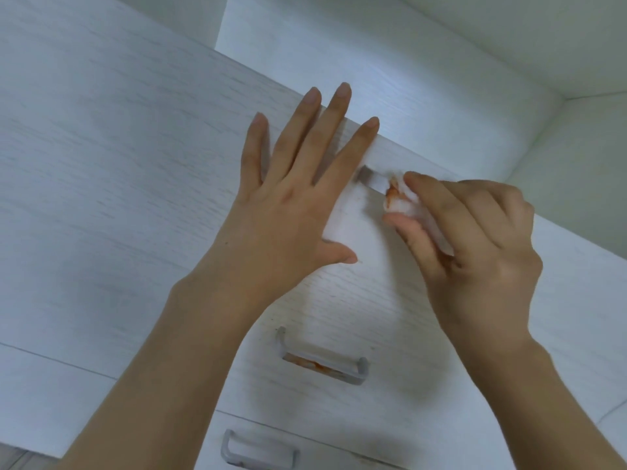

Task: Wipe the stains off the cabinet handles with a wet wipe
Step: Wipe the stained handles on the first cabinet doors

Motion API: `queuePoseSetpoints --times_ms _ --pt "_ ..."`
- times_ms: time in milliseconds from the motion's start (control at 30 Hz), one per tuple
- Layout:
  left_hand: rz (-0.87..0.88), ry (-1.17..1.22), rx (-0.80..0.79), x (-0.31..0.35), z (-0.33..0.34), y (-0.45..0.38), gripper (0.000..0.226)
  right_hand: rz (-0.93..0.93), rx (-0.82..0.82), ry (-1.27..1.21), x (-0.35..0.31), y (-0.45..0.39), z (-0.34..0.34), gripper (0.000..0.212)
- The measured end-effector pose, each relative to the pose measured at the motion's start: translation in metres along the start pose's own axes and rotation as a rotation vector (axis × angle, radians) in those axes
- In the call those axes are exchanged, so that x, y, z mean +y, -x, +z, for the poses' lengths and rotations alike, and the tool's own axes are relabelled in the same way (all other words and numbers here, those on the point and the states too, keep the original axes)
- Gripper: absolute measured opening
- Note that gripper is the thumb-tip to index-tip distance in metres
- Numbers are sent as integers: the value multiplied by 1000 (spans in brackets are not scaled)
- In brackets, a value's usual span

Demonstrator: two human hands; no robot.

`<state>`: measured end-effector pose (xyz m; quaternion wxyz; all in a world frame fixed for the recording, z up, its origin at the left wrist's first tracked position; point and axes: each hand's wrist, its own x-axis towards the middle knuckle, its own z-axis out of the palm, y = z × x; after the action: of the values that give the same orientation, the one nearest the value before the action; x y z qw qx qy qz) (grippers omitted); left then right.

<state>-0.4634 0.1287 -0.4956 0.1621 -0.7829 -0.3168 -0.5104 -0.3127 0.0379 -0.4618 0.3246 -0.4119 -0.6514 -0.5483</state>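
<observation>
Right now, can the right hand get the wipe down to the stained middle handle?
Probably yes. The right hand pinches the wet wipe at the top handle; the stained middle handle lies uncovered below.

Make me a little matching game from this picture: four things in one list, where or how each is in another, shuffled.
Things:
1. left hand
2. wet wipe
3. middle handle
4. lowest handle

States:
A. streaked with orange stain
B. flat on the cabinet front, fingers straight
C. near the picture's bottom edge
D. pinched in the right hand, against the top handle

Pairs: 1-B, 2-D, 3-A, 4-C
</observation>
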Motion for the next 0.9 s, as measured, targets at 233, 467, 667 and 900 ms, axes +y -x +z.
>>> queuePoseSetpoints --times_ms 233,467,667,900 --pt "-3 -1 16 0 1 0 127 82 62 -59 -6 -1 6 16" --pt "4 17 24 -2 3 -1 123 334 102 -289 -31 -15 12 12" --pt "8 6 32 -3 4 0 124 268 175 -179 -29 -9 12 17" --pt "9 11 48 -3 4 0 125 100 134 -65 -19 2 12 15"
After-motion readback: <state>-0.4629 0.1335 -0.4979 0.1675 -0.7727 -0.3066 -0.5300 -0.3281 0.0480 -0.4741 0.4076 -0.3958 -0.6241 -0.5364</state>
